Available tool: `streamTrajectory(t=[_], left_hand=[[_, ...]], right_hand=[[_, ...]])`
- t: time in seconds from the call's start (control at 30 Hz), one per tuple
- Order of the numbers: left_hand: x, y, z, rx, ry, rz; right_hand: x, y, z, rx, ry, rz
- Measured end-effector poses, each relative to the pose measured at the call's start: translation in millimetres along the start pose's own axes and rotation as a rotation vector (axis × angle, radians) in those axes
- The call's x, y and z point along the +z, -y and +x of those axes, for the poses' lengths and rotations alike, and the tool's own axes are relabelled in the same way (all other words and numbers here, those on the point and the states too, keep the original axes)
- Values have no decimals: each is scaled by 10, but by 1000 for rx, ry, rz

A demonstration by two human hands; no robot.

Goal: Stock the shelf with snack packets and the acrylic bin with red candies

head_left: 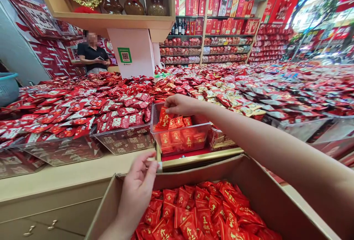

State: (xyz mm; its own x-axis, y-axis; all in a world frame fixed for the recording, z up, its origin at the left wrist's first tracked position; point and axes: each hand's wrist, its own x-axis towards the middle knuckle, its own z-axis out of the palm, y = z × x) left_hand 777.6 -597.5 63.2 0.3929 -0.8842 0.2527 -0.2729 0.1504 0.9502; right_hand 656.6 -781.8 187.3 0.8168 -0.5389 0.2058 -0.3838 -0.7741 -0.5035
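Note:
My right hand (179,105) reaches over a clear plastic bin (181,136) and pinches a red packet with gold characters (164,119) at the bin's left side. More red packets lie inside that bin. Nearer to me, my left hand (139,186) is above the left rim of a cardboard box (265,181); its fingers are curled together, and whether anything small is between them is unclear. Many red packets with gold print (204,214) fill the box.
Clear bins of dark red packets (124,138) stand to the left, with heaps of red packets behind. A blue basket (8,89) is at the far left. A person (94,54) stands at the back left. Shelves (207,18) rise behind.

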Motion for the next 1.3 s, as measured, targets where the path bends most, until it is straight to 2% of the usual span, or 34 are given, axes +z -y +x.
streamTrajectory(t=[0.07, 0.13, 0.27, 0.4, 0.47, 0.53, 0.6, 0.67, 0.73, 0.8, 0.9, 0.97, 1.03, 1.17, 1.3], left_hand=[[-33, -197, 105, 132, -69, -54], [-26, -360, 203, 191, -34, -131], [25, -511, 340, 140, 57, -195], [8, -526, 417, 72, 174, -120], [-27, -541, 484, 105, 244, -36], [-63, -570, 591, 212, 241, 74], [-86, -608, 738, 310, 182, 153], [-83, -641, 909, 330, 157, 175], [-42, -654, 1085, 284, 214, 179], [33, -639, 1249, 234, 295, 197], [173, -564, 1447, 186, 379, 235], [250, -495, 1538, 176, 402, 271], [294, -424, 1592, 179, 403, 313], [298, -328, 1623, 214, 376, 414], [286, -347, 1615, 256, 348, 535]], right_hand=[[-25, 139, -108, -51, -91, 53], [-2, 277, -212, -89, -105, 137], [115, 391, -366, -85, -34, 449], [156, 250, -405, -51, 16, 716], [117, 156, -380, -45, -19, 701], [50, 77, -333, -11, -131, 592], [-22, 16, -272, 22, -259, 382], [-70, -30, -209, 27, -284, 107], [-78, -62, -147, 12, -178, -138], [-45, -84, -83, 8, 11, -260], [50, -110, 16, 40, 321, -232], [122, -135, 78, 79, 476, -162], [189, -169, 129, 105, 554, -117], [294, -261, 201, 139, 595, 14], [366, -363, 274, 199, 667, 175]])
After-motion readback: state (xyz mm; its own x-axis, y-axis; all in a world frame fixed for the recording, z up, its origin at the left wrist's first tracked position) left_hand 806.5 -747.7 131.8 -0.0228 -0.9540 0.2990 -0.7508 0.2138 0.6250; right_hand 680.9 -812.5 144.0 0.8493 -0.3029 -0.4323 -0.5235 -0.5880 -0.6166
